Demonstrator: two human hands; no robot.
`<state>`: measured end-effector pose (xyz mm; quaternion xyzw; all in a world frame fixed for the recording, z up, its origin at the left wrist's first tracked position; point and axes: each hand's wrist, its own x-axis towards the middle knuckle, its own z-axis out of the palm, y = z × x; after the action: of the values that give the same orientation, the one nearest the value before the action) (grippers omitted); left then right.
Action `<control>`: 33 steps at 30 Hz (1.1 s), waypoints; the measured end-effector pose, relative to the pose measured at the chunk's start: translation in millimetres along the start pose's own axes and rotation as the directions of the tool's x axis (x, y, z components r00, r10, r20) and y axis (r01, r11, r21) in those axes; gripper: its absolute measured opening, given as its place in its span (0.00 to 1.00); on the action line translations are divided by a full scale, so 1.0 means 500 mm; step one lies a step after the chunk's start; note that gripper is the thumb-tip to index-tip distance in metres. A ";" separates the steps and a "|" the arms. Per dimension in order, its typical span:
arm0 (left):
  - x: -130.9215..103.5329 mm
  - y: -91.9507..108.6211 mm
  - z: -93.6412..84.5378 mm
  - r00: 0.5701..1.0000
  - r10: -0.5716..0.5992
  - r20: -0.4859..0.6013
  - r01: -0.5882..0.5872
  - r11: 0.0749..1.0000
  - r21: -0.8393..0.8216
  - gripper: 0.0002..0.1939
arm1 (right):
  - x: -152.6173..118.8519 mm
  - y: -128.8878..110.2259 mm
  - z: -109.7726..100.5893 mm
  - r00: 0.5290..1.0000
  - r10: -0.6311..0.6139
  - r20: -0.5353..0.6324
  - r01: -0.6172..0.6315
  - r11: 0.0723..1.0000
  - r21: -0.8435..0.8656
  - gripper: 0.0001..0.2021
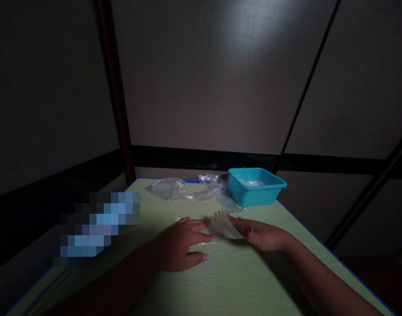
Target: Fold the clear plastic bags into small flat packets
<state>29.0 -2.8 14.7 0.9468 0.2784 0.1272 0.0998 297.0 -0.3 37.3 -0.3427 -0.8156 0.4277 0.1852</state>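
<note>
My left hand (183, 243) lies palm down on the table with its fingers spread, pressing on the left part of a clear plastic bag (224, 226). Facing it, my right hand (261, 233) has its fingers at the bag's raised right side, with the thumb nearer to me. The film stands up in a fold between the two hands. Part of the bag is hidden under my left fingers.
Several crumpled clear plastic bags (169, 188) lie along the table's far edge. A turquoise plastic basket (258, 195) with something whitish inside stands at the back right. On the left, a blurred-out bluish object (102, 224) rests on the pale green table (217, 281). Dark panels rise behind.
</note>
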 end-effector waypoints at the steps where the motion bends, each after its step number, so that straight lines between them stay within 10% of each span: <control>1: 0.000 0.000 0.000 1.000 -0.001 0.008 0.001 1.000 0.006 0.27 | -0.001 -0.001 0.000 1.000 0.022 0.000 -0.022 0.999 0.030 0.40; 12: -0.001 -0.003 0.001 0.999 -0.034 0.016 0.034 0.999 -0.007 0.28 | 0.004 -0.011 -0.019 0.965 0.040 0.261 -0.049 0.998 0.026 0.48; 19: -0.001 -0.005 0.002 0.999 -0.032 0.009 0.032 0.999 -0.001 0.28 | -0.001 0.010 -0.014 0.962 0.275 -0.004 -0.261 0.910 -0.321 0.42; 28: -0.004 -0.002 0.002 1.000 -0.030 -0.009 0.030 0.999 -0.013 0.28 | 0.021 0.024 -0.018 0.883 0.202 -0.423 -0.223 0.975 0.000 0.26; 33: -0.003 -0.005 0.005 0.999 -0.041 0.005 0.041 0.999 -0.010 0.28 | 0.022 0.002 -0.012 0.908 0.213 -0.362 -0.128 0.961 0.244 0.33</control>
<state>27.1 -2.1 11.5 0.9406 0.2967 0.1245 0.1079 293.5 11.3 40.0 -0.4682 -0.6791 0.4523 0.3392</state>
